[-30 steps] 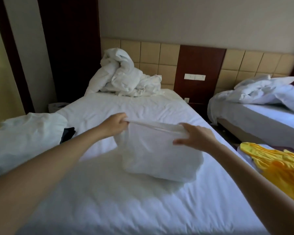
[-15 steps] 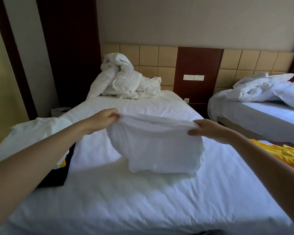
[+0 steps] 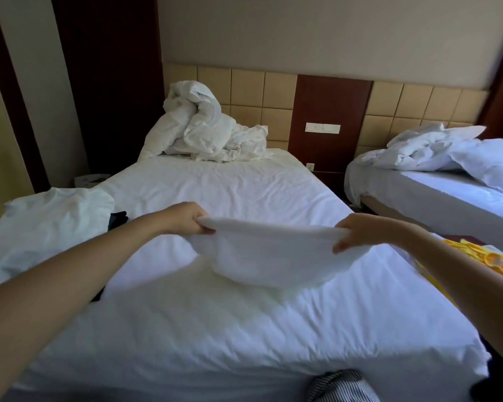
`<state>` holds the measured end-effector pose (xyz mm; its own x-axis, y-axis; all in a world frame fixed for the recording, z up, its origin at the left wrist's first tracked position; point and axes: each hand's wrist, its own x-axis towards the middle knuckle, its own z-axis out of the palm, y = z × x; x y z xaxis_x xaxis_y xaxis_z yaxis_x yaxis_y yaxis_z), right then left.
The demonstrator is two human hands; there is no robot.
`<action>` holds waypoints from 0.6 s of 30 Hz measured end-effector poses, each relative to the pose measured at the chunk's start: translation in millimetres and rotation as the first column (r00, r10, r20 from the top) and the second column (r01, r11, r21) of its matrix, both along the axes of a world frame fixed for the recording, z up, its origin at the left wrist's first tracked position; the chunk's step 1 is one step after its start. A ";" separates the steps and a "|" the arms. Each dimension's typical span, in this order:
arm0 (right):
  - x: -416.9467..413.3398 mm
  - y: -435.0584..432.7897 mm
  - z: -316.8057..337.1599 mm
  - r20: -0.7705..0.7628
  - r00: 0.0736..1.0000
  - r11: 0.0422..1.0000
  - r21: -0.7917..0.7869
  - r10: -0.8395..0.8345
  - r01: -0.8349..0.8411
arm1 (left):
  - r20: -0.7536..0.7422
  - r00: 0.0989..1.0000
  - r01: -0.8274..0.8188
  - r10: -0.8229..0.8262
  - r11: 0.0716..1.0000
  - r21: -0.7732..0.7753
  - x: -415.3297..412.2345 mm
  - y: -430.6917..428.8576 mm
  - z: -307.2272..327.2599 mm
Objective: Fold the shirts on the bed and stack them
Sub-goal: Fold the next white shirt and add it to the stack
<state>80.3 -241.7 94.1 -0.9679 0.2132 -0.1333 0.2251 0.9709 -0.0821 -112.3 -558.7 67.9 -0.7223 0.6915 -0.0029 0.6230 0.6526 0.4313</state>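
You hold the white shirt up over the middle of the bed. Your left grip pinches one end of its top edge and your right grip pinches the other end. Both are closed tight on the cloth. The shirt is pulled wide between them, and its bottom part sags down and rests on the sheet. The cloth is a bit blurry, so I cannot tell how many folds it has.

I think you are in the middle of folding this one shirt. Next you likely need to lay it flat, keep the edges straight, and fold it over into a small neat shape. Then it needs a spot to start the stack.

Another shirt, also white, lies spread at the left edge of the bed. A yellow cloth lies by the right edge. Those two do not look folded yet.
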 end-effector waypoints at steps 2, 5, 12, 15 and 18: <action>4.5 3.7 1.5 0.020 0.999 0.998 0.058 -0.029 0.028 | 0.148 0.988 0.016 -0.051 0.973 0.232 4.4 -1.8 12.2; 5.8 16.6 9.5 -0.267 0.963 0.998 -0.050 -0.044 0.031 | 0.221 0.970 -0.001 -0.103 0.903 0.429 7.2 2.0 29.2; 15.2 1.6 82.7 -0.475 0.838 0.564 -0.783 -0.270 -0.262 | 0.219 0.961 -0.034 -0.169 0.715 0.699 7.8 8.0 96.5; 7.1 7.6 97.1 -0.507 0.836 0.771 -0.611 -0.208 -0.179 | -0.042 0.996 0.087 -0.079 0.954 0.287 6.1 2.0 127.6; -0.9 11.8 92.2 -0.518 0.853 0.950 -0.293 -0.060 -0.111 | -0.263 0.964 -0.032 0.027 0.999 -0.016 3.0 0.4 137.1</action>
